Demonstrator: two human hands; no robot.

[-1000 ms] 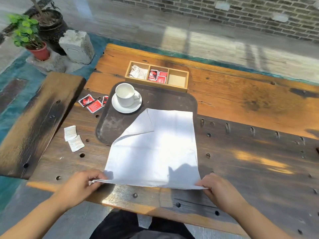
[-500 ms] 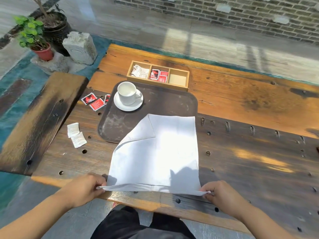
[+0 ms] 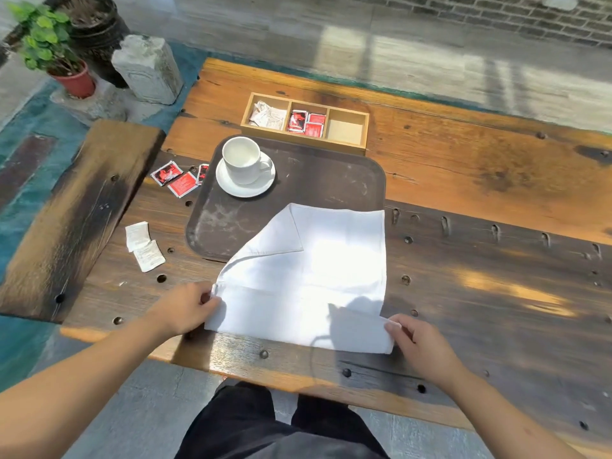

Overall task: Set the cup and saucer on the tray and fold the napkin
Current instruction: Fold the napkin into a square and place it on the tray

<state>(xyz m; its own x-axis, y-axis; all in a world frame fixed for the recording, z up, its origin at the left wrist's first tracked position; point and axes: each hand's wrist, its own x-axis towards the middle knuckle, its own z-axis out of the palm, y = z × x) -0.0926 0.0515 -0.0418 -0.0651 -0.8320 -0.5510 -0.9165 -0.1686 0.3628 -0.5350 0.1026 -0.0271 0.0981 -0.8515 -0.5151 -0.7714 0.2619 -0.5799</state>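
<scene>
A: Tray (image 3: pixel 347 180) position?
B: Mid table (image 3: pixel 463 167), just in front of the divided box (image 3: pixel 362 142). Cup (image 3: pixel 243 160) on saucer (image 3: pixel 245 188), far-left corner of tray.
A: Napkin (image 3: pixel 308 276)?
B: Far part on tray's near-right area, rest on table. Far-left corner folded over. Left hand (image 3: pixel 185 308) at near-left corner, right hand (image 3: pixel 420 346) at near-right.
A: Loose stuff?
B: Packets (image 3: pixel 177 178) left of tray by saucer; two sachets (image 3: pixel 144 245) nearer, further left. More in box's left and middle compartments.
</scene>
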